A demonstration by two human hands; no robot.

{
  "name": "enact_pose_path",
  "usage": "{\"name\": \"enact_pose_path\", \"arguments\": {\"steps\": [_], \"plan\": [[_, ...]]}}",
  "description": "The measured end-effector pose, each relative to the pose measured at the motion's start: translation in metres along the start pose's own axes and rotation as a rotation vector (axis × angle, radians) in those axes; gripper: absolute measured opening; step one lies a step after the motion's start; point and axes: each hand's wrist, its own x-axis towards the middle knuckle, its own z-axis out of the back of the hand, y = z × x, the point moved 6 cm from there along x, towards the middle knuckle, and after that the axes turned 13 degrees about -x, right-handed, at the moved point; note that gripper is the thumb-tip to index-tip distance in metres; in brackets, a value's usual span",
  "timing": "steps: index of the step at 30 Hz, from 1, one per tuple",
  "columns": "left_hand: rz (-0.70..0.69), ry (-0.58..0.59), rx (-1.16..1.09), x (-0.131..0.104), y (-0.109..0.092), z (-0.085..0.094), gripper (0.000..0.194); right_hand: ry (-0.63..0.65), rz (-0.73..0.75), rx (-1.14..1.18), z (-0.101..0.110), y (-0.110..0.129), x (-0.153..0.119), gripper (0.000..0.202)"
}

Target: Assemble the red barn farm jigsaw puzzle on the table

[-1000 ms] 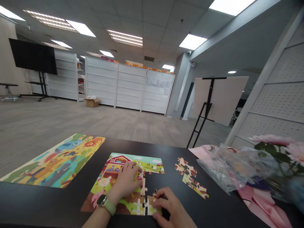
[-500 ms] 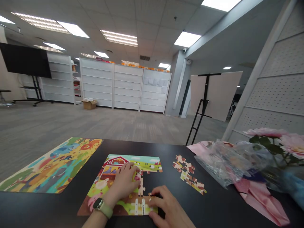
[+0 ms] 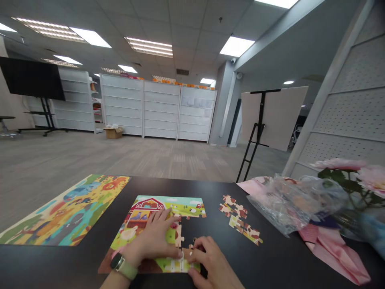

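Observation:
A farm jigsaw puzzle [image 3: 150,203] with a red barn lies partly assembled on the black table, with a gap at its right side. My left hand [image 3: 155,239], wearing a watch with a green strap [image 3: 124,268], lies spread over the middle of the puzzle. Its thumb reaches the seam near the lower pieces. At the lower right corner, my right hand [image 3: 215,263] has its fingers and thumb bent around the edge of a fence puzzle piece [image 3: 190,265]. Loose brown-and-white puzzle pieces [image 3: 240,211], some joined, lie to the right.
A finished animal puzzle [image 3: 70,212] lies at the table's left. On the right are crumpled clear plastic [image 3: 279,204], pink cloth [image 3: 333,249] and pink flowers [image 3: 373,180]. An easel with a board [image 3: 276,120] stands beyond the table.
My left hand has shifted slightly, its thumb now stretched down and right towards the lower pieces. My right hand stays at the lower right corner with only a slight shift.

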Motion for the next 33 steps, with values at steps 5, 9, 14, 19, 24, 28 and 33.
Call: {"name": "enact_pose_path", "arguments": {"steps": [5,9,14,19,24,28,33], "plan": [[0.031,0.111,0.071,-0.006,-0.005,-0.002,0.121,0.002,-0.007,0.043,0.004,0.001,-0.002,0.026],[0.011,0.110,0.039,-0.005,-0.006,-0.001,0.103,0.014,0.007,0.059,0.006,0.003,-0.002,0.034],[0.018,0.083,0.032,-0.004,-0.004,0.000,0.106,0.016,0.003,0.083,0.008,0.004,-0.001,0.039],[0.049,0.084,0.021,-0.002,-0.004,0.001,0.106,-0.020,0.003,0.104,0.009,0.002,-0.004,0.037],[0.050,0.093,0.029,-0.002,-0.005,0.001,0.107,-0.087,-0.006,0.168,0.004,-0.003,-0.004,0.029],[0.059,0.138,0.047,-0.005,-0.008,0.000,0.100,-0.134,-0.024,0.191,0.003,-0.007,-0.003,0.030],[0.072,0.160,0.067,-0.006,-0.006,0.000,0.088,-0.133,0.033,0.117,-0.003,-0.006,-0.003,0.021]]}}
